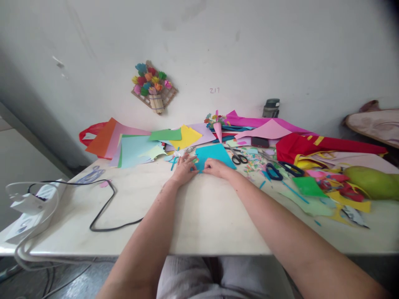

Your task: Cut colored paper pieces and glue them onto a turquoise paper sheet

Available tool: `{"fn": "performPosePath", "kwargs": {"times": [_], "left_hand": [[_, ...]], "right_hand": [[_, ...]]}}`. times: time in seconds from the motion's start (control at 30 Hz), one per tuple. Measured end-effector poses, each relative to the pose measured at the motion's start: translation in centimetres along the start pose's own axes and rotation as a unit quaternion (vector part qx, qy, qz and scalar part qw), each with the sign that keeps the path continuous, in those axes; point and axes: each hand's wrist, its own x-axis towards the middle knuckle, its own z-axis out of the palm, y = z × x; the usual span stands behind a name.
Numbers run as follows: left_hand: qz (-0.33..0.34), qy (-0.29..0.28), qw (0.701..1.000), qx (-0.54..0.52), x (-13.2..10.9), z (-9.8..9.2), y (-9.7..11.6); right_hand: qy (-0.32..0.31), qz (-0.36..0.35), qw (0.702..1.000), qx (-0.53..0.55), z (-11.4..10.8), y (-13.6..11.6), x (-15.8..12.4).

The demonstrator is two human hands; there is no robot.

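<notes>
A sheet of blue paper point(215, 153) lies on the table in front of me. My left hand point(185, 169) rests at its near left corner, with thumb and fingertips closed on the edge. At the near edge, a little to the right, my right hand point(215, 167) has its fingers curled and pinched on the same sheet. The fold or roll under the fingertips is too small to make out. Just right of the sheet lie black-handled scissors point(239, 158). Small blue strips point(173, 164) and white scraps are beside my left hand.
Coloured sheets point(137, 150) spread along the wall. A paper bouquet point(217, 126) lies behind the blue sheet. To the right are dark blue-handled scissors point(282, 170), paper scraps point(308, 187) and a green fruit point(370, 182). A black cable point(109, 203) runs from the power strip point(37, 207) at left.
</notes>
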Motion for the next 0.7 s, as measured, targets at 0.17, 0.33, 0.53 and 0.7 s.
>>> {"fn": "performPosePath", "kwargs": {"times": [0.17,0.33,0.53,0.7], "left_hand": [[-0.006,-0.011,1.0,0.002,0.21,0.37,-0.31],[-0.008,-0.013,1.0,-0.013,0.22,0.31,-0.19],[-0.014,-0.013,1.0,-0.014,0.08,-0.29,0.38],[-0.01,-0.003,1.0,-0.016,0.02,-0.29,0.24]], "right_hand": [[0.007,-0.011,1.0,0.007,0.03,-0.37,-0.27],[0.017,-0.005,1.0,-0.007,0.26,-0.74,-0.29],[0.009,-0.012,1.0,0.008,0.23,-0.55,-0.1],[-0.002,0.0,1.0,0.02,0.25,-0.33,0.27]]}}
